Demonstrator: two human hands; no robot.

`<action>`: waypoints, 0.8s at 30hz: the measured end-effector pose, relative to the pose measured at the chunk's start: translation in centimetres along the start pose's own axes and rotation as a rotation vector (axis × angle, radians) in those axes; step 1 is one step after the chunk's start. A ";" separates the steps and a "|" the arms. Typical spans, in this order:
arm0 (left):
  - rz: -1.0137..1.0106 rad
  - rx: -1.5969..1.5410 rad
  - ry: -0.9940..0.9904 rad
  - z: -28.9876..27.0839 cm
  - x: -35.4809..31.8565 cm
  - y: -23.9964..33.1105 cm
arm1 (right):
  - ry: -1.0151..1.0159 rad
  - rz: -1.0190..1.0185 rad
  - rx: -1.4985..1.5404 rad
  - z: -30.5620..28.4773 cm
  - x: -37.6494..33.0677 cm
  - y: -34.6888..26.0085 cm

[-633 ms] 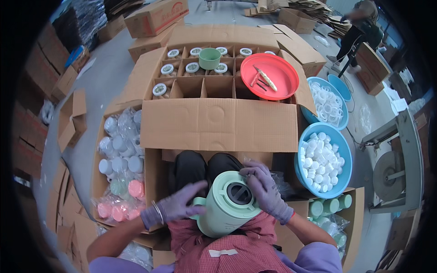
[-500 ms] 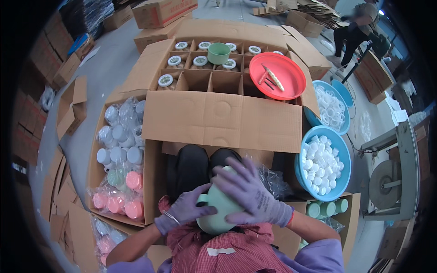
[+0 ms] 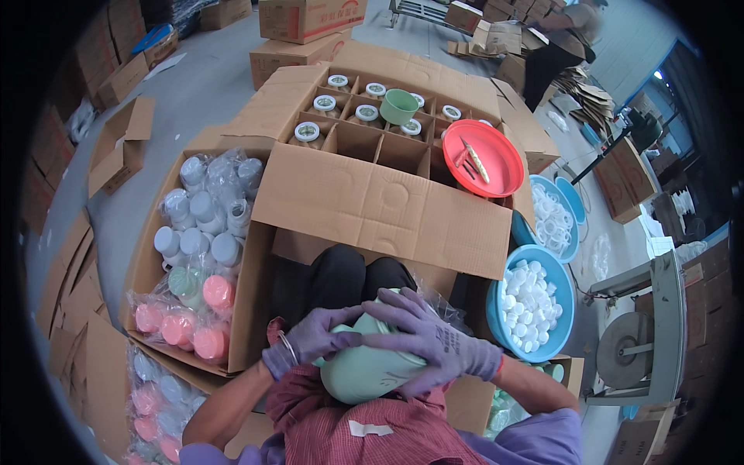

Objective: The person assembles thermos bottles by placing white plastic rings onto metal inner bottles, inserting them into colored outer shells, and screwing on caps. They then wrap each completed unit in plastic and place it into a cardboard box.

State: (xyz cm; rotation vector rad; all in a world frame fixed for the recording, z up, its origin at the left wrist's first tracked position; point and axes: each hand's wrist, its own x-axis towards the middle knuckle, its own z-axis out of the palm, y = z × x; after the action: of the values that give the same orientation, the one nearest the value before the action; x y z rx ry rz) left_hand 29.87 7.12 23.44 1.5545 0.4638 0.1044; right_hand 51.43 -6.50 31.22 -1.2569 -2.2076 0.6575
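Note:
A pale green jug [image 3: 364, 376] with a side handle lies tilted in my lap, between both gloved hands. My left hand [image 3: 314, 341] grips it around the handle side. Fingers spread, my right hand [image 3: 430, 341] presses over its upper part and right side. Dark trousers [image 3: 341, 283] show just beyond it. In front stands a divided carton [image 3: 380, 205] with white-rimmed bottles in several compartments. A green cup [image 3: 399, 107] rests on top of them, beside a red basin [image 3: 500, 163] carrying a knife [image 3: 477, 161] and small dark and red tools.
At left, an open carton [image 3: 252, 302] holds bagged white, pink and green jugs. To the right are a blue basin [image 3: 490, 310] of white caps and another blue basin [image 3: 572, 246] of white rings. A grey machine [image 3: 659, 310] stands farther right. Another person [image 3: 562, 43] is at the back.
The jug has turned in my hands, and a printed face now shows on its lower side. My right hand has shifted over it. The whole view has swung, and the person behind has moved.

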 end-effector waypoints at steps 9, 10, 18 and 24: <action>0.020 0.363 0.210 3.7 -3.2 1.8 | 0.121 0.289 0.191 2.4 1.4 2.8; 0.025 0.337 0.168 2.6 -3.0 2.1 | 0.122 0.275 0.163 2.1 1.7 3.1; -0.260 -0.754 0.476 -4.0 -10.4 -5.5 | 0.705 0.954 0.438 -0.5 -10.5 9.6; 0.270 -1.719 0.146 -0.8 -8.6 -9.4 | 0.834 1.450 -0.403 -1.3 -27.5 21.8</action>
State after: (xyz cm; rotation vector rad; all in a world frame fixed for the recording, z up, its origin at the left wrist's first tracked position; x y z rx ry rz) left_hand 19.62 4.56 16.26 -0.1038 0.1211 0.6359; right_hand 78.09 -20.53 13.13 -2.6321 -0.5052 0.0187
